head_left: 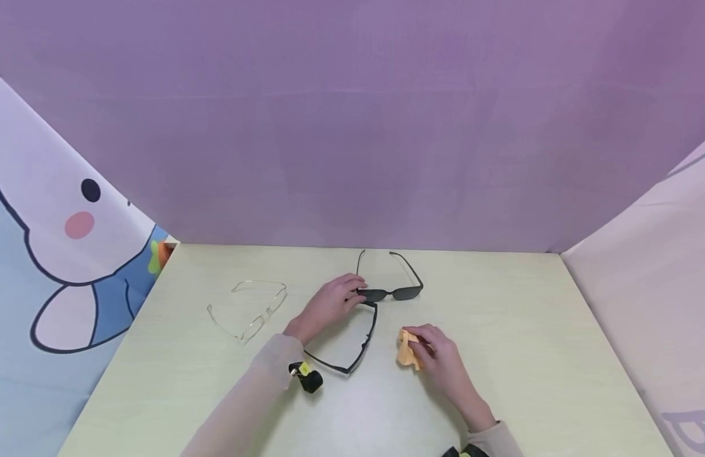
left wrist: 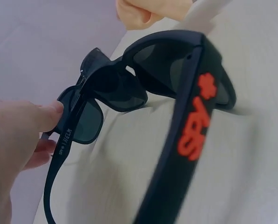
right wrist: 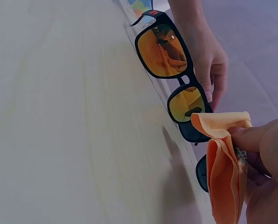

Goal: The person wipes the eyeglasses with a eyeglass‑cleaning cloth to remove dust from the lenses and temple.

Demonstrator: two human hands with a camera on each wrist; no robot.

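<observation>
With thumb and fingertips, my left hand (head_left: 329, 301) pinches the left end of the dark-lensed sunglasses (head_left: 389, 294) at the back of the table. Below that hand lie black-framed sunglasses (head_left: 364, 346), turned sideways. In the right wrist view their lenses (right wrist: 162, 51) look mirrored orange; in the left wrist view their near temple (left wrist: 192, 126) bears red "SPY" lettering. To the right, my right hand (head_left: 444, 362) holds a folded orange cloth (head_left: 408, 350) between thumb and fingers, apart from both sunglasses. The cloth covers part of the dark-lensed pair in the right wrist view.
Thin gold-rimmed eyeglasses (head_left: 268, 311) lie at the left of the pale table (head_left: 501, 304), temples unfolded. A purple backdrop (head_left: 352, 127) rises behind the table's far edge. Printed cloth walls stand at left (head_left: 101, 254) and right (head_left: 655, 285).
</observation>
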